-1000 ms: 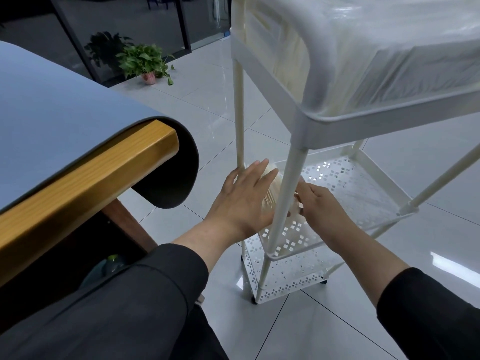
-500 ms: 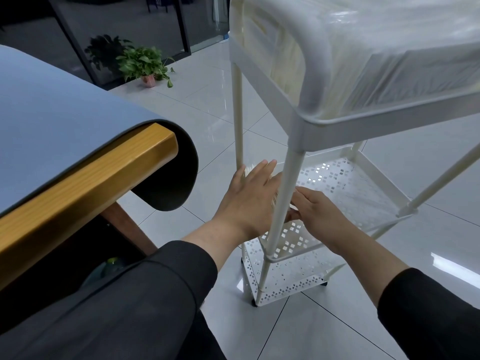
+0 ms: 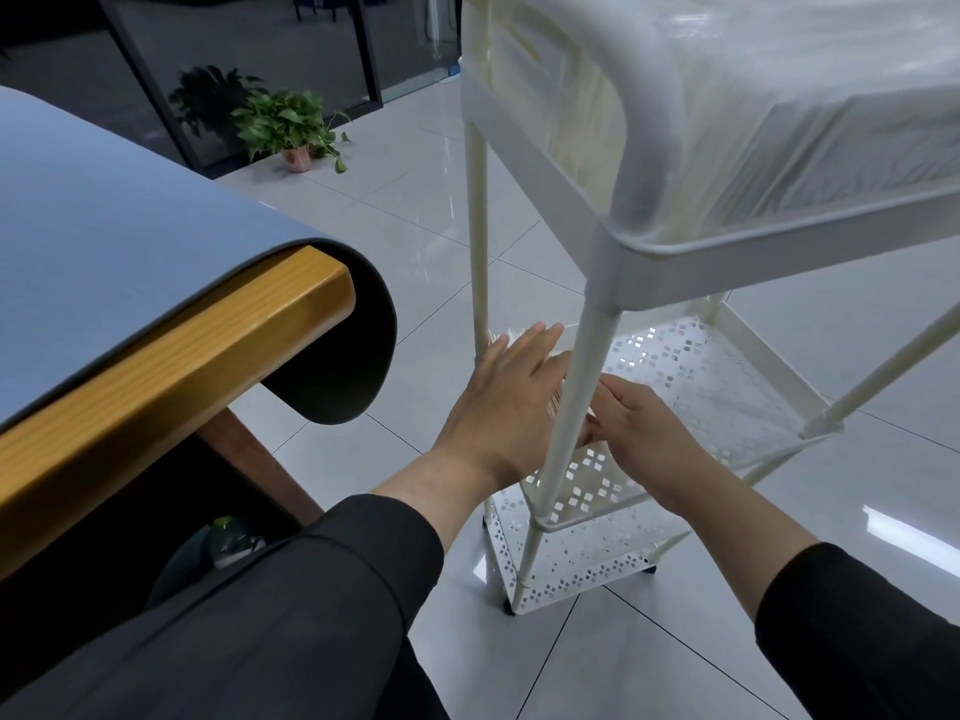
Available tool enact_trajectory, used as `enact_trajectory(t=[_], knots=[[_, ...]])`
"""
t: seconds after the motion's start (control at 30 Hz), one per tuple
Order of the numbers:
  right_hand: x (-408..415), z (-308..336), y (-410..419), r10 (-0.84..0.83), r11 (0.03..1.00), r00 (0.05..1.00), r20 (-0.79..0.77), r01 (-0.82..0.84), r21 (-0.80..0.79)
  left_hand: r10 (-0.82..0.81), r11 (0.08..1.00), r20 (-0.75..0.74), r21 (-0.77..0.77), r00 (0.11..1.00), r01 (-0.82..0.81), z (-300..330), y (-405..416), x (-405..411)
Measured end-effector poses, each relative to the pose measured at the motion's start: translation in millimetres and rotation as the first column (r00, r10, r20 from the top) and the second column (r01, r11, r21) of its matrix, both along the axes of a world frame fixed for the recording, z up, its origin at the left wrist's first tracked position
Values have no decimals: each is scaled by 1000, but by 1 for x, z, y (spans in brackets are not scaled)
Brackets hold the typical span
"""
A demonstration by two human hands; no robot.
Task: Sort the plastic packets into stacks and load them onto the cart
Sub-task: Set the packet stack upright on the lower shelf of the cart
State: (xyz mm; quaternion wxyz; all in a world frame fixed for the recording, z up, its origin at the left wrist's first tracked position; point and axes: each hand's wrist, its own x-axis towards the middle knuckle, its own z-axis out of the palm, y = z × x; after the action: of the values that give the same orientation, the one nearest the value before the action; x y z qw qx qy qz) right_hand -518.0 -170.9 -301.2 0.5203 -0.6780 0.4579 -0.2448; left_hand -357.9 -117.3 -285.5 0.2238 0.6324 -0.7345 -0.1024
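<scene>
A white three-tier cart [image 3: 727, 262] stands on the tiled floor, and its top tray is full of clear plastic packets [image 3: 779, 96]. At the near left corner of the perforated middle shelf [image 3: 701, 387], a small upright stack of packets [image 3: 554, 405] stands between my hands, mostly hidden by them. My left hand [image 3: 506, 402] presses flat against the stack's left side with straight fingers. From the other side of the cart's front post [image 3: 582, 376], my right hand [image 3: 639, 433] holds the stack with curled fingers.
The table's wooden edge [image 3: 182, 366], with a blue mat [image 3: 104, 226] curling over its corner, lies close on the left. A potted plant [image 3: 291, 127] stands by the glass wall at the back. The cart's bottom shelf [image 3: 587, 574] is below my hands.
My right hand has shifted slightly lower and closer to the left hand behind the post. Less of the stack shows between them. The left hand has stayed almost in place.
</scene>
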Motion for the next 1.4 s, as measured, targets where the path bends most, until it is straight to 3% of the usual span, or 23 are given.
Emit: enact_trajectory(t=[0.17,0.27,0.37,0.53,0.7,0.83,1.4], knots=[[-2,-3,0,-25,1000,1000,7,24,11,83,989,-161,-106,983,-101,-19,17,16],[-3,-4,1,-49,999,999,23,49,10,180,939,-308,-229,934,-256,-32,34,22],[-3,-4,1,-77,997,997,29,77,-5,257,928,-389,-155,884,-338,-37,44,25],[1,-1,3,-109,993,994,3,109,-44,285,958,-347,63,893,-281,-32,55,22],[0,0,2,-92,992,995,-43,88,-90,286,956,-310,163,907,-245,-19,60,19],[-4,0,0,-105,993,993,-54,102,-63,273,958,-182,146,945,-248,-20,57,22],[-11,3,1,-83,991,994,-77,74,-109,334,942,-16,40,942,-334,-17,33,14]])
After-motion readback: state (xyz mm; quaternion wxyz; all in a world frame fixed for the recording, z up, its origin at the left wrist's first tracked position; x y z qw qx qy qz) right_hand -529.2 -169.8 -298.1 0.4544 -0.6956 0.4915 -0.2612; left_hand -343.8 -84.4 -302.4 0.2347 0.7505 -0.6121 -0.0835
